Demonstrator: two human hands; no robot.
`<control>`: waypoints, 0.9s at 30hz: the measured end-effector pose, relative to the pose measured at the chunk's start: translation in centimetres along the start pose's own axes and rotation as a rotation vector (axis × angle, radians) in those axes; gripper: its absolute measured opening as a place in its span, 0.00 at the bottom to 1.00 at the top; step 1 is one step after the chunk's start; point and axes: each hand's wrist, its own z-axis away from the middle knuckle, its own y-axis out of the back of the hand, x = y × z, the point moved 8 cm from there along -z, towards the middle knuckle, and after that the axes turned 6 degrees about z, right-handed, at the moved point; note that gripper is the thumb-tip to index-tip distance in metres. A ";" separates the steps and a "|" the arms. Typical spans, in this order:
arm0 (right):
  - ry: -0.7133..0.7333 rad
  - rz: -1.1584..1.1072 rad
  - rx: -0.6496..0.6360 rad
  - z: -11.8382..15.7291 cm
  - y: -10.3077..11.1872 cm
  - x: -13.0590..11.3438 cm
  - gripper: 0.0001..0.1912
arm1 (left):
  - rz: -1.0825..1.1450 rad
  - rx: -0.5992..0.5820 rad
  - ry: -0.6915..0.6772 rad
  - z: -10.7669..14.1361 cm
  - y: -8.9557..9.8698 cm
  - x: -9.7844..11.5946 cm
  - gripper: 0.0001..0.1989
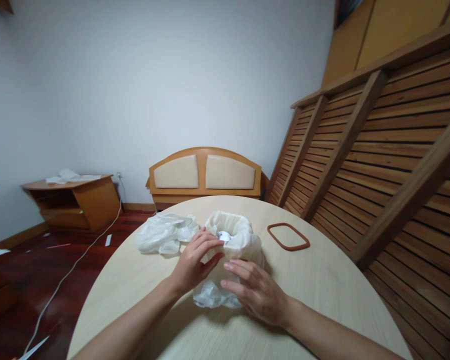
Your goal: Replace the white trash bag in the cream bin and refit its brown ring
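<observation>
A small bin lined with a white plastic bag [228,220] stands upright on the table, the bag's edge folded out over the rim. Something pale with dark marks shows inside the opening. My left hand [197,257] has its fingers over the near left rim and its thumb outside, closed on the bag's edge. Low at the bin's near right side, my right hand [258,292] is open, fingers apart and close against the bag. Crumpled bag film hangs at the bin's base. To the left lies a bundle of white plastic bags [163,234].
A brown rounded rectangular ring [289,248] lies right of the bin on the round light wooden table [322,300]. Beyond are a padded headboard [205,175], a low cabinet [86,200] with papers, and a slatted wooden frame [375,120] leaning at the right. A white cable [78,259] crosses the floor.
</observation>
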 end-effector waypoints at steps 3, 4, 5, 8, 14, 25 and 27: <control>-0.028 -0.063 -0.184 0.0 -1.6 -0.3 0.17 | -0.019 -0.019 0.013 0.2 0.0 0.2 0.14; -0.053 -0.091 -0.229 0.1 -1.9 -0.3 0.16 | -0.030 -0.029 0.018 0.3 0.0 0.3 0.16; -0.072 -0.125 -0.261 0.1 -2.2 -0.5 0.16 | -0.044 -0.044 0.021 0.3 -0.1 0.3 0.17; -0.089 -0.239 -0.299 -0.1 -2.4 -1.6 0.24 | -0.089 -0.084 0.003 0.5 -0.5 0.5 0.20; -0.276 -0.255 -0.335 -1.1 -2.5 -2.9 0.25 | -0.106 -0.104 -0.018 0.9 -0.5 0.3 0.21; 0.356 -0.140 -0.300 -0.5 -0.2 -9.6 0.11 | -0.081 -0.125 0.003 0.9 -0.1 0.8 0.18; 0.340 -0.125 -0.240 -1.4 0.5 -9.4 0.08 | -0.048 -0.143 0.029 0.9 0.1 0.8 0.19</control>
